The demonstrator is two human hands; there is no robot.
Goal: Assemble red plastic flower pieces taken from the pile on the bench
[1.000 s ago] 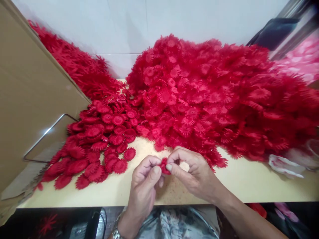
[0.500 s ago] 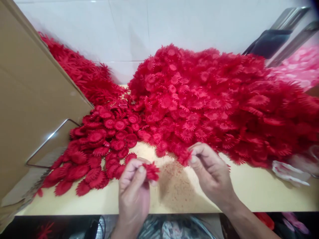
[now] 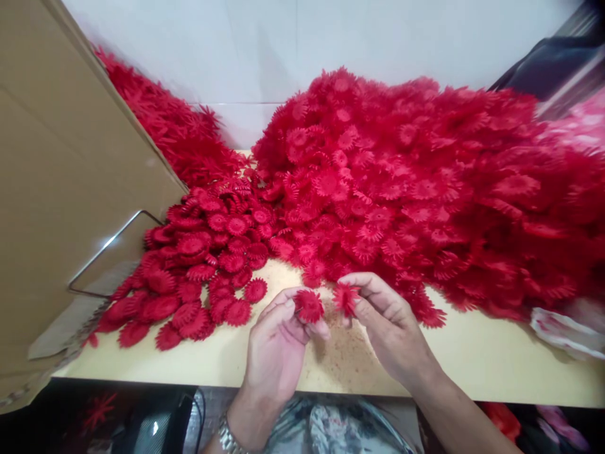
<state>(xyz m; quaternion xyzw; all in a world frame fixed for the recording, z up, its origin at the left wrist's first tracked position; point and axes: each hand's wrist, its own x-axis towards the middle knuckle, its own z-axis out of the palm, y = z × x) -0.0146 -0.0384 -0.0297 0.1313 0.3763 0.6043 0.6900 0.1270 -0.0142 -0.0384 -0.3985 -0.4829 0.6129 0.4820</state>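
Near the table's front, my left hand (image 3: 281, 337) grips a round red artificial flower piece (image 3: 309, 306) with a fringed edge, its face turned up. Just to the right, my right hand (image 3: 390, 328) pinches another red petal piece (image 3: 345, 299) between thumb and fingers. A small gap separates the two pieces. Behind my hands rises a big heap of loose red petal pieces (image 3: 378, 183). Left of my left hand lie many rounder, thicker red flower discs (image 3: 189, 271), some of them in stacks.
A cardboard box panel (image 3: 85, 157) with a bent metal wire (image 3: 106, 246) stands at the left. Spiky red pieces (image 3: 165, 120) are piled behind it by the white wall (image 3: 189, 50). A clear plastic bag (image 3: 564, 331) lies at the right. Reddish crumbs dot the pale table (image 3: 477, 353).
Both hands have drawn closer together, the left moving right and up. The piece in my right hand has come away from the heap. The camera view has shifted slightly.
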